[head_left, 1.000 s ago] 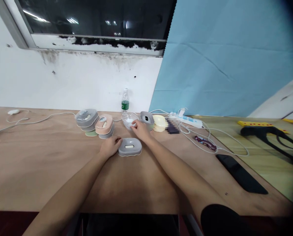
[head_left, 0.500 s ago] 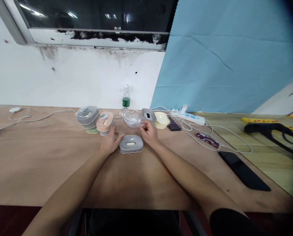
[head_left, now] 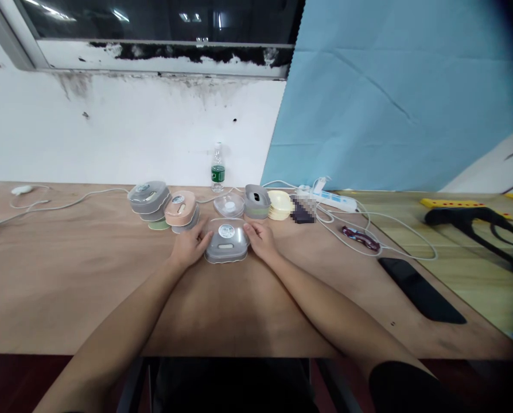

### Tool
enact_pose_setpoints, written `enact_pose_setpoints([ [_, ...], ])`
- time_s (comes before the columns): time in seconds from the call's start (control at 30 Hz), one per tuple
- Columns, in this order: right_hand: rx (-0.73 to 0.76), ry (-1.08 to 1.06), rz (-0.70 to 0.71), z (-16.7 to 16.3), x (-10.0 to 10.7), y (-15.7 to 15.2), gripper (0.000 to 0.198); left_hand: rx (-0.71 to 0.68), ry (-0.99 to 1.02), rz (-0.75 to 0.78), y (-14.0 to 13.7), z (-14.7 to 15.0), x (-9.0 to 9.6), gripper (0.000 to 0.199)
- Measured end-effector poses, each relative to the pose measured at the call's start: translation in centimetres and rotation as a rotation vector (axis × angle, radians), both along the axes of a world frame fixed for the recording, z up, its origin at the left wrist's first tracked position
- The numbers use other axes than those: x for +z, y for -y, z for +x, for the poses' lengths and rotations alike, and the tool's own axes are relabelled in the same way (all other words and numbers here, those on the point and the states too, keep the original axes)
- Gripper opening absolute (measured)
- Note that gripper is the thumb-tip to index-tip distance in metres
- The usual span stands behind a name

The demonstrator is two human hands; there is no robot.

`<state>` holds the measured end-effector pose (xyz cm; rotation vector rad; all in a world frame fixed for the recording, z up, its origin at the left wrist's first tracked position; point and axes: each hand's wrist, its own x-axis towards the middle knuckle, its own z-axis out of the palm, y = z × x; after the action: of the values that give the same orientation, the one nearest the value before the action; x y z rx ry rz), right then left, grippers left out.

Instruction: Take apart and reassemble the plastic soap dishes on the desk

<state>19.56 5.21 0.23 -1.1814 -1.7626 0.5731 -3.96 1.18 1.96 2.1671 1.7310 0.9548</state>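
Observation:
A clear plastic lid (head_left: 236, 227) with a round sticker tilts over a grey oval box (head_left: 226, 256), which looks like a soap box with a pale slot in its middle. My left hand (head_left: 190, 245) grips the lid's left edge between thumb and fingers. On the opposite edge, the fingers of my right hand (head_left: 261, 238) are closed on the same lid. Just behind are more clear lids (head_left: 229, 205), a grey box part (head_left: 257, 202) with a dark slot, and a stack of cream-yellow trays (head_left: 279, 205).
Lidded grey boxes (head_left: 148, 198) and a pink box (head_left: 181, 209) stand stacked on the left. A water bottle (head_left: 217, 172) stands by the wall. Rightward lie a power strip (head_left: 336, 201), white cables, a maroon patterned item (head_left: 361, 238) and a black phone (head_left: 420, 289).
The clear lid has come from the lid pile to above the grey box. My right hand has drawn back with it, and my left hand has taken hold of its other side.

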Motion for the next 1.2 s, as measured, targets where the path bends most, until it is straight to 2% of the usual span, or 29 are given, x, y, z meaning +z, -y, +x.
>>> enact_pose_setpoints([
  [0.17,0.044,0.144,-0.099,0.4,-0.4,-0.6,0.057,-0.034,-0.021,-0.010,-0.2,-0.1,-0.4,0.047],
  [0.47,0.079,0.397,-0.095,0.8,-0.2,-0.8,0.058,-0.056,-0.052,-0.057,-0.5,-0.4,-0.6,0.043],
  [0.6,0.120,0.426,-0.084,1.0,-0.2,-0.9,0.057,-0.094,-0.055,-0.064,-0.5,-0.5,-0.5,0.038],
  [0.9,0.101,0.419,-0.067,0.7,-0.2,-0.8,0.057,-0.104,-0.041,-0.148,-1.1,-0.7,-0.9,0.039],
  [1.03,0.083,0.392,-0.061,0.7,-0.4,-0.9,0.055,-0.104,-0.113,-0.058,-0.8,-0.6,-0.4,0.042],
  [1.13,0.035,0.357,-0.083,0.6,-0.6,-1.1,0.055,-0.260,-0.138,0.049,-0.4,-0.5,0.0,0.046],
  [1.2,-0.012,0.318,-0.094,0.6,-0.8,-1.3,0.055,-0.391,-0.136,0.039,-0.2,-0.4,-0.1,0.063],
])
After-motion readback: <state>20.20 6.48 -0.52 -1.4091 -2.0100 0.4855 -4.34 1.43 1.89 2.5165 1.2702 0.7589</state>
